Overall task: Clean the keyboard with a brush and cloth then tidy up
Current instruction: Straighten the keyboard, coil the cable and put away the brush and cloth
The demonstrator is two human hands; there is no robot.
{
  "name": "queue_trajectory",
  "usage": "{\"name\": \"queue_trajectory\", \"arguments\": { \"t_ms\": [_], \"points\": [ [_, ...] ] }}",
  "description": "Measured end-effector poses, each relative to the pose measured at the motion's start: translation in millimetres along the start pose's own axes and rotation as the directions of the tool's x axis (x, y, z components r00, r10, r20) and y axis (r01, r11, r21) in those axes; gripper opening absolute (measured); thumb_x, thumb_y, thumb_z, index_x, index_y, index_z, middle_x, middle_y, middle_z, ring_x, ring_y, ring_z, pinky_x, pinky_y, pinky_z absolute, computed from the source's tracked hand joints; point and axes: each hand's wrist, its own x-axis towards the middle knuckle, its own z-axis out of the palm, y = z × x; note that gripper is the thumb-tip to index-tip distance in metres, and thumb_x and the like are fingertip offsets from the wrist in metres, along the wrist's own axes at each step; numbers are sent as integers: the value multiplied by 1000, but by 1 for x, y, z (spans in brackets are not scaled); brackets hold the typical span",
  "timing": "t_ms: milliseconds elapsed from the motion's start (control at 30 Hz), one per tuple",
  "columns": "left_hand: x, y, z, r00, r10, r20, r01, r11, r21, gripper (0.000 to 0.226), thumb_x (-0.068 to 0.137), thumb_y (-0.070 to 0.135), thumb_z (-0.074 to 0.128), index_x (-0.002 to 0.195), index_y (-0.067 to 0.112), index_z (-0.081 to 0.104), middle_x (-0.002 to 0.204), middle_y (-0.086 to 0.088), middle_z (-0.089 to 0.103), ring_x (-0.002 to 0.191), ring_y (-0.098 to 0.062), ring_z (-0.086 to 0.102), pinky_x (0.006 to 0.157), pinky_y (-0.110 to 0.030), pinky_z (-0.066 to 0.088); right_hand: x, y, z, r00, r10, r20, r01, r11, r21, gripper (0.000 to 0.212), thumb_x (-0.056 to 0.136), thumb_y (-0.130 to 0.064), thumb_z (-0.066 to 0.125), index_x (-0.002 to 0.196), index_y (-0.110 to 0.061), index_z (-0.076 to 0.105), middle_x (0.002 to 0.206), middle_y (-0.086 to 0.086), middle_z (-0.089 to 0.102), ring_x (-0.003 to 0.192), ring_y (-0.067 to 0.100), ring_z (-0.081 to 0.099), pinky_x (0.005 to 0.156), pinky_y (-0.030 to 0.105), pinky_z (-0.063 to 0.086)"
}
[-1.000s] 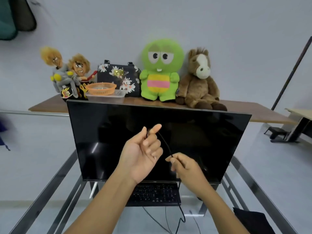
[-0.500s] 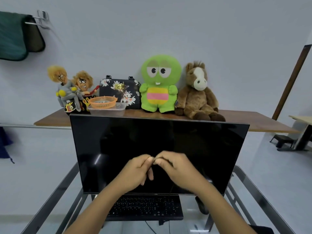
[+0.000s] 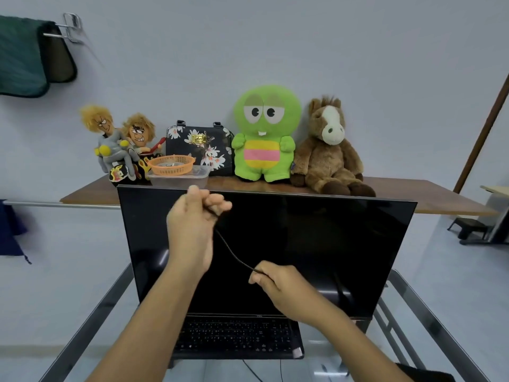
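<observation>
At the far left we are seeing a green towel [image 3: 19, 56] hanging over a metal rail [image 3: 68, 26] on the wall. Further right, two yellow-haired dolls [image 3: 118, 144] are sitting on a wooden shelf [image 3: 413, 194], with an orange basket [image 3: 171, 164] resting on a clear plastic tub [image 3: 179, 179] just beside them. A flowered black bag [image 3: 199, 146], a green stuffed toy [image 3: 265, 133] and a brown stuffed horse [image 3: 329, 147] are lining up along the shelf toward the right.

In front of the shelf a dark monitor [image 3: 316, 244] is standing on a glass table [image 3: 429, 321] with a metal frame. We are raising our left hand [image 3: 192, 227] before the upper left part of the screen, its fingers curling round one end of a thin black cable [image 3: 234, 255]. The cable is sagging down and to the right into our right hand [image 3: 278, 285], which is pinching it between thumb and fingertips, lower and nearer the screen's middle. The cable may be running on behind that hand, though it is hard to follow against the black screen.

The keyboard [image 3: 237, 337] is lying on the table just under the monitor's lower edge, between our two forearms, and neither hand is touching it. Thin wires [image 3: 253, 372] are trailing below its front edge. A dark cloth-like shape [image 3: 429, 374] is showing at the bottom right corner.
</observation>
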Motion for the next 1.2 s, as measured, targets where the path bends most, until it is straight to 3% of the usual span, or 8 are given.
{"name": "queue_trajectory", "arguments": {
  "t_ms": [67, 133, 233, 367, 500, 633, 800, 1200],
  "points": [
    [5, -14, -16, 972, 140, 186, -232, 655, 719, 26, 100, 23, 41, 80, 14, 56, 65, 1, 67, 61, -15, 63, 70, -28, 51, -2, -10, -2, 997, -71, -16, 71, 996, -48, 20, 101, -37, 45, 102, -29, 63, 79, -4, 66, 66, 15, 60, 64, 34, 51],
    [-1, -30, -30, 922, -50, 383, -354, 285, 891, 26, 98, 25, 45, 73, 19, 53, 61, 2, 63, 58, -14, 60, 67, -32, 50, 2, -24, -13, 984, -168, -59, 164, 984, -72, 18, 100, -33, 51, 103, -26, 67, 89, -6, 70, 79, 8, 64, 73, 29, 54],
    [-23, -39, -41, 867, -358, 347, -104, 551, 828, 47, 98, 46, 37, 67, 15, 55, 46, 4, 43, 42, -12, 41, 63, -33, 47, 15, -40, -38, 956, -265, -123, 258, 963, -76, 11, 95, -25, 61, 99, -21, 70, 75, -11, 66, 68, 1, 59, 63, 13, 46],
    [-52, -16, -25, 710, -549, 440, 544, 825, 151, 59, 97, 54, 28, 63, 11, 51, 49, 2, 17, 39, -11, 17, 65, -33, 47, 31, -40, -47, 960, -211, -183, 218, 976, 18, 15, 100, -17, 53, 102, -17, 67, 71, -13, 60, 64, -2, 54, 62, 11, 40],
    [-39, -5, -7, 884, -337, 325, 432, 854, -291, 39, 100, 37, 37, 71, 15, 52, 52, 6, 26, 41, -8, 25, 74, -29, 44, 34, -34, -18, 992, -77, -104, 88, 991, 104, 18, 102, -12, 42, 92, -18, 55, 71, -6, 56, 61, 5, 48, 60, 24, 42],
    [-16, -19, -10, 998, -49, 51, 39, 984, 175, 36, 102, 32, 35, 80, 11, 55, 54, 4, 41, 49, -12, 39, 78, -27, 49, 21, -41, 6, 999, 1, 41, 1, 999, -53, 22, 104, -29, 41, 108, -18, 59, 85, -3, 63, 71, 11, 59, 65, 33, 51],
    [-17, -42, -32, 937, -43, 345, -251, 603, 757, 38, 99, 37, 40, 74, 16, 60, 61, -2, 63, 56, -10, 58, 57, -19, 45, 13, -64, -14, 976, -214, -37, 199, 949, -243, 17, 99, -25, 51, 94, -17, 64, 90, -4, 64, 78, 11, 59, 74, 34, 53],
    [-42, -39, -31, 583, -593, 555, 459, 804, 377, 55, 98, 51, 31, 58, 13, 37, 44, 2, 18, 37, -12, 18, 65, -33, 45, 27, -23, -19, 989, 39, -141, 65, 748, 661, 18, 85, -29, 68, 85, -13, 59, 70, -4, 56, 61, 7, 47, 57, 18, 41]
  ]
}}
